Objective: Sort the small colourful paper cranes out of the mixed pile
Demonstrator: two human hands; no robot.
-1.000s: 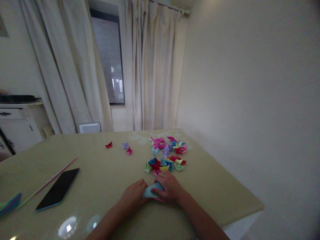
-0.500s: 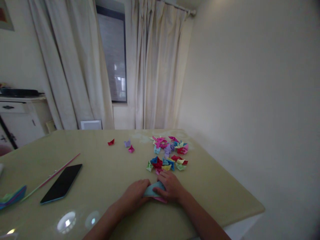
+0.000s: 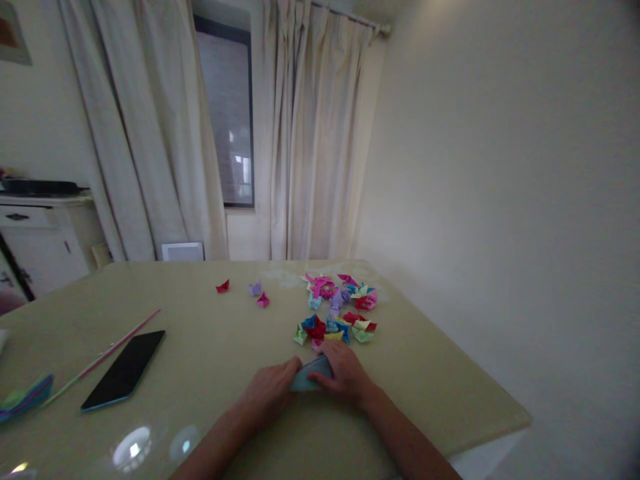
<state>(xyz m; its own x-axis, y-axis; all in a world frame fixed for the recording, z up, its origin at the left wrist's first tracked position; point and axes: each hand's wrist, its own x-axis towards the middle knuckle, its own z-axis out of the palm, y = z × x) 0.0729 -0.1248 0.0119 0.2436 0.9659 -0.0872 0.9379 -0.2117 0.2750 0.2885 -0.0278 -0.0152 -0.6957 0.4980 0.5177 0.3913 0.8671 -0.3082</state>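
A light blue sheet of folded paper [image 3: 311, 375] is held between my two hands, low over the near part of the table. My left hand [image 3: 273, 387] grips its left end, thumb and fingers pressed together. On its right end my right hand [image 3: 345, 373] is closed, the thumb lying across the paper's face and the fingers over the far edge. Just beyond my right hand lies a cluster of small folded paper pieces [image 3: 316, 328] in red, blue, yellow and green. Behind it is a second cluster [image 3: 324, 287], mostly pink and purple.
Single folded pieces in red [image 3: 223, 286], lavender [image 3: 255, 288] and magenta [image 3: 263, 300] lie farther left. A dark phone [image 3: 125, 369], a thin pink-and-green stick [image 3: 107, 353] and a stack of coloured paper [image 3: 25, 399] are on the left. The wall [image 3: 500, 233] rises beyond the table's right edge.
The light blue paper has tilted in my hands, its right end now higher. The pink paper seen beneath it earlier no longer shows. Both hands stay in nearly the same place.
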